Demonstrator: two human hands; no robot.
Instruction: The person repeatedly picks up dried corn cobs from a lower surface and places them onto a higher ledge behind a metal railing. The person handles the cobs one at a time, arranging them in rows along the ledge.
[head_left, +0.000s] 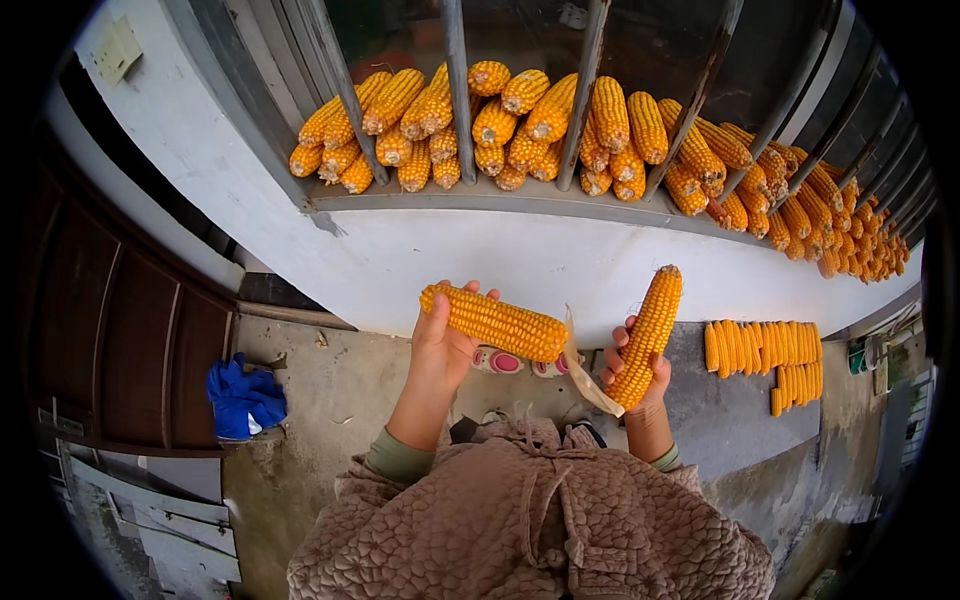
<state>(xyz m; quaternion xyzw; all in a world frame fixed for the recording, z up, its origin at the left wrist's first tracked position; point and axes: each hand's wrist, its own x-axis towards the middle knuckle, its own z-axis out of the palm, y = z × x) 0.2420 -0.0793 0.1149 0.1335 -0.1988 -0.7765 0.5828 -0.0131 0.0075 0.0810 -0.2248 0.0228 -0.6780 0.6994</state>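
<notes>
My left hand (444, 330) grips a yellow corn cob (499, 322) that lies nearly level, its broad end pointing right. In my right hand (641, 375) is a second corn cob (651, 330), held tilted with its narrow end up. A pale strip of dry husk (585, 375) stretches between the two cobs, from the broad end of the left one to the lower end of the right one. Both hands are in front of the white wall, below the window sill (480, 201). Stacked corn cobs (551, 112) fill the sill behind the bars.
Metal window bars (459, 90) rise from the sill. Rows of corn cobs (761, 349) lie on a grey slab (739, 435) at the right. A pair of shoes with pink parts (506, 362) stands by the wall. Blue cloth (244, 397) lies near the brown door (135, 322) at the left.
</notes>
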